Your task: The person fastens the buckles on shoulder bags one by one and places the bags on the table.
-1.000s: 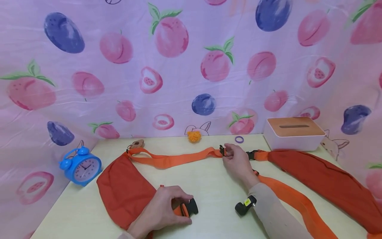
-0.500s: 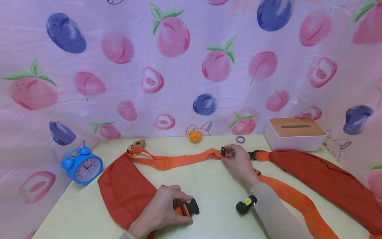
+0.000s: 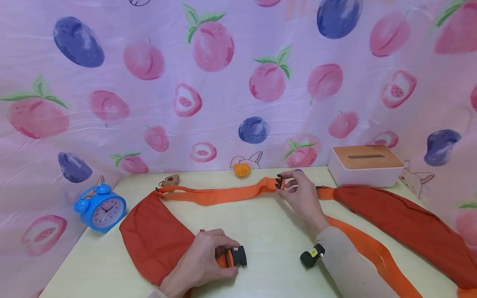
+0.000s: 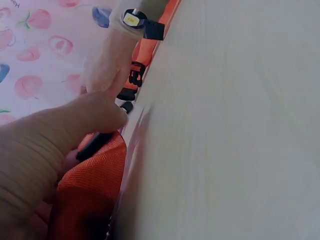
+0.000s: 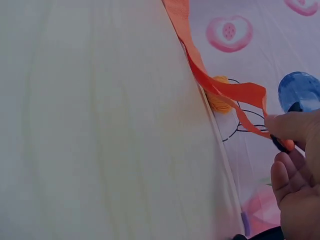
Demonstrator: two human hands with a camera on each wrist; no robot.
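An orange-red waist bag (image 3: pixel 154 238) lies at the left, with an orange strap (image 3: pixel 220 197) stretching rightward from its top. My right hand (image 3: pixel 302 201) pinches the black pronged buckle half (image 3: pixel 278 182) at that strap's end; in the right wrist view, the strap (image 5: pixel 200 72) hangs twisted from the fingers. Close to the table's front, my left hand (image 3: pixel 203 258) holds the black socket buckle half (image 3: pixel 240 256) by its short orange webbing, between thumb and fingers. The left wrist view shows this webbing (image 4: pixel 95 180) under the thumb. The two buckle halves are apart.
A second red waist bag (image 3: pixel 402 227) and its orange strap (image 3: pixel 376 244) lie at the right, partly behind my forearm. At the back stand a tissue box (image 3: pixel 367 165) and an orange yarn-like ball (image 3: pixel 242 169). A blue alarm clock (image 3: pixel 104 208) stands left.
My right hand has risen slightly and shifted right with the pronged buckle half, pulling the strap straighter. It now mostly hides the purple ring. The left hand has barely moved.
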